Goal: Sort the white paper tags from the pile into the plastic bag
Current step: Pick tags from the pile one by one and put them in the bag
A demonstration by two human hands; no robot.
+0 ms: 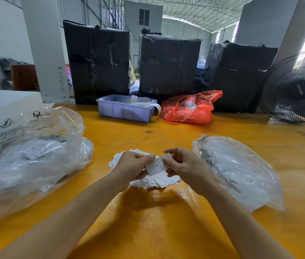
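Bench (166, 230): yellow top; I work at the middle of its near half.
Pile of tags (155, 181): small white paper slips, loosely fanned, under and between my hands.
Tag in hand (157, 165): one white slip, letter L showing, lifted just above the pile.
My left hand (132, 165): fingers curled, pinching the left edge of the tag; it may also hold more slips underneath, I cannot tell.
My right hand (182, 165): thumb and fingertips pinching the right edge of the same tag.
Plastic bag, right (241, 174): clear, printed, lying flat just beside my right hand toward the right edge; I judge it the target, mouth not clearly seen.
Plastic bag, left (32, 156): clear, bulky, holding printed slips, near the left edge.
Far edge: blue tray (125, 110), red bag (189, 109), dark wrapped bales (168, 66), fan (297, 90) at the far right corner.
Step in hand: separating one tag from the rest.
Advice to myself: slide thumb across the face so only one slip comes away; check the letter; open the bag mouth before releasing; keep the pile from scattering.
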